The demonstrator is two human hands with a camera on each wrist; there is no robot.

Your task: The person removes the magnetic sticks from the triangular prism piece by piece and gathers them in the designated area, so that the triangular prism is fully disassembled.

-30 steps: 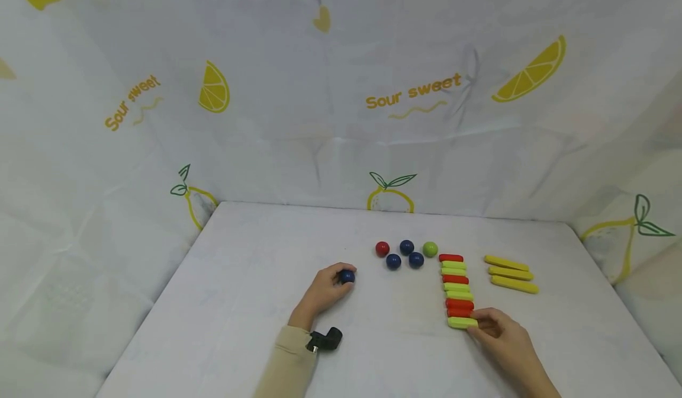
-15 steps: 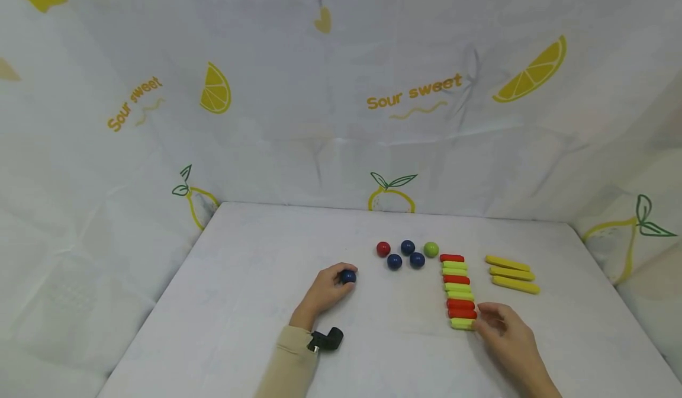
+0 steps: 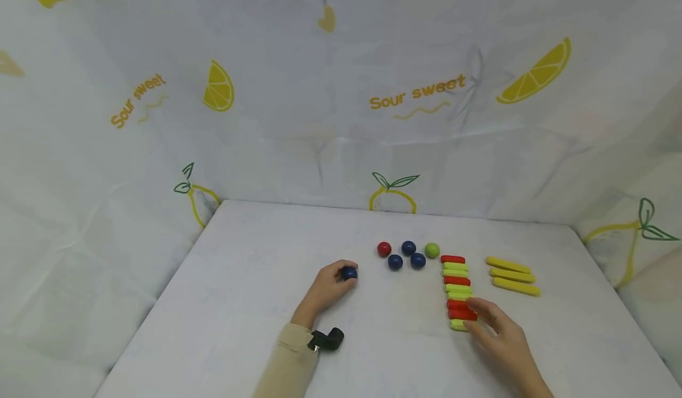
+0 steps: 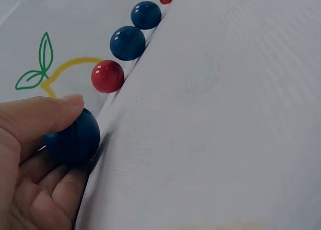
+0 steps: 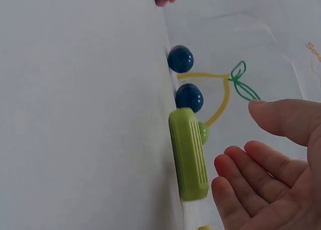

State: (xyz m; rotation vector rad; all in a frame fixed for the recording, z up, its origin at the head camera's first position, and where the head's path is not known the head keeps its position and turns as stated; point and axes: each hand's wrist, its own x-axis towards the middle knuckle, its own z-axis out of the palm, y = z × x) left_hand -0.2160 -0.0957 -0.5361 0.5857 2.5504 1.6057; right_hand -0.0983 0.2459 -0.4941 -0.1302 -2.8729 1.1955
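Note:
My left hand [image 3: 326,290] holds a dark blue ball [image 3: 349,273] on the white table. In the left wrist view, the thumb lies over that ball [image 4: 80,140] and the fingers curl beneath it. Short red and yellow-green sticks lie side by side in a column; a ribbed yellow-green stick [image 3: 457,325] is nearest me and red sticks [image 3: 459,314] lie just beyond it. At the column's right end, my right hand [image 3: 503,337] has its fingertips overlapping the near sticks. The right wrist view shows its thumb and fingers spread apart beside the yellow-green stick [image 5: 188,155], holding nothing.
Beyond the left hand sit a red ball [image 3: 384,249], several blue balls [image 3: 418,260] and a green ball [image 3: 432,250]. Three longer yellow sticks [image 3: 512,275] lie right of the column. A lemon-print cloth [image 3: 288,149] hangs behind the table [image 3: 256,238].
My right hand has let go of the nearest yellow-green stick, drawn slightly right, then come back over the sticks' right ends. The left hand stays around its blue ball.

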